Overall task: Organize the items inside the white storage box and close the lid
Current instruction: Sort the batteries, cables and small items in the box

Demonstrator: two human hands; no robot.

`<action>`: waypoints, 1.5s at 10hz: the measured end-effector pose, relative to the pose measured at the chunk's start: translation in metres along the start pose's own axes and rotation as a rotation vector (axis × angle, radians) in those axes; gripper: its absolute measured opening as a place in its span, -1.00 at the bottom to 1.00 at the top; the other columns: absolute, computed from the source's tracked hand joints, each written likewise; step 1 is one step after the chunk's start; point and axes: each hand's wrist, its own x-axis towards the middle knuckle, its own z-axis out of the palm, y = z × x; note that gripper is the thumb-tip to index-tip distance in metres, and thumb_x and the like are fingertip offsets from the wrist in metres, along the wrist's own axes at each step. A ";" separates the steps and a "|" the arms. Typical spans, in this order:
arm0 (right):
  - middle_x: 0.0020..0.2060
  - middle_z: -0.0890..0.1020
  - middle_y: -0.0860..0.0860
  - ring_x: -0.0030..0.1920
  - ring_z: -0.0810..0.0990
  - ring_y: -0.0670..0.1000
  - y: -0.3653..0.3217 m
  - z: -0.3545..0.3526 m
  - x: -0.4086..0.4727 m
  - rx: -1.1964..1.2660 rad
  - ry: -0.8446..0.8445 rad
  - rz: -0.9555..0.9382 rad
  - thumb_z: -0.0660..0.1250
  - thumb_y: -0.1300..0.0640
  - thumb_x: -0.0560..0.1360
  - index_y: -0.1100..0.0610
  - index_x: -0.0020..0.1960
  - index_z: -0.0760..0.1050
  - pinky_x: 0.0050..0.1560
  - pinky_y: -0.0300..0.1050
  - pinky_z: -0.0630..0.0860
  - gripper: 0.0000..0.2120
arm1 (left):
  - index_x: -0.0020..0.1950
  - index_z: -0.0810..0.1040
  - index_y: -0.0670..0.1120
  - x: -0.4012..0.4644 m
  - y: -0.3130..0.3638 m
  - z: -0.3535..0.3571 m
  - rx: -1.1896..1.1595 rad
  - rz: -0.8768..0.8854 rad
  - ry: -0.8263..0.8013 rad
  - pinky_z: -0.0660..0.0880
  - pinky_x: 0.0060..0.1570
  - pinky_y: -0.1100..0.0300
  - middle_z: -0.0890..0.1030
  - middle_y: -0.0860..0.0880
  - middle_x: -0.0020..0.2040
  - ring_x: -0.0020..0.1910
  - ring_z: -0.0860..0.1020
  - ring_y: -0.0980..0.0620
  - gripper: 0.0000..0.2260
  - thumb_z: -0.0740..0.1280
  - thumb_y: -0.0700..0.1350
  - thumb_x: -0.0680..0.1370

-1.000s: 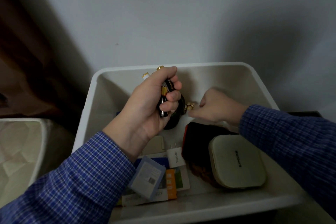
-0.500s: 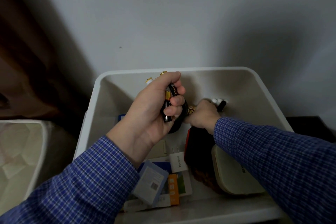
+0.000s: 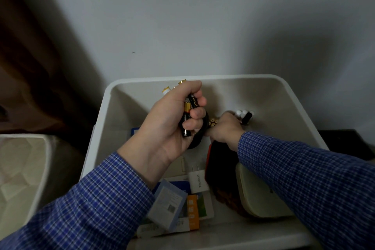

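Gathering loose batteries in the white storage box (image 3: 97,128)

The left hand (image 3: 168,119) clenched several batteries (image 3: 187,110) mid-frame; the right hand (image 3: 223,130) seemingly pinched more batteries by the back wall. Best collect all together before stowing.

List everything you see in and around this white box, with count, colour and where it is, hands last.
storage box: one, white, open, against the wall.
batteries: several, black and gold plus white, bunched in the left hand.
loose batteries: a few, white and black, box floor by the far wall.
charger plug: one, white, box centre.
flat case: one, cream, near right corner, on a dark pouch.
cards and packets: several, blue, orange, white, near edge.
left hand: grips batteries above the box.
right hand: reaching among gold-tipped batteries; grip unclear.
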 end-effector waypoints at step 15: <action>0.14 0.63 0.18 0.14 0.64 0.14 -0.013 0.002 0.001 0.020 0.137 0.044 0.47 0.29 0.45 0.34 0.28 0.45 -0.11 -0.21 0.47 -0.56 | -0.19 0.42 -0.11 0.002 -0.002 -0.002 0.059 -0.014 0.010 0.15 -0.74 0.40 0.45 -0.04 -0.36 -0.58 0.28 0.17 -0.80 0.28 -0.11 0.62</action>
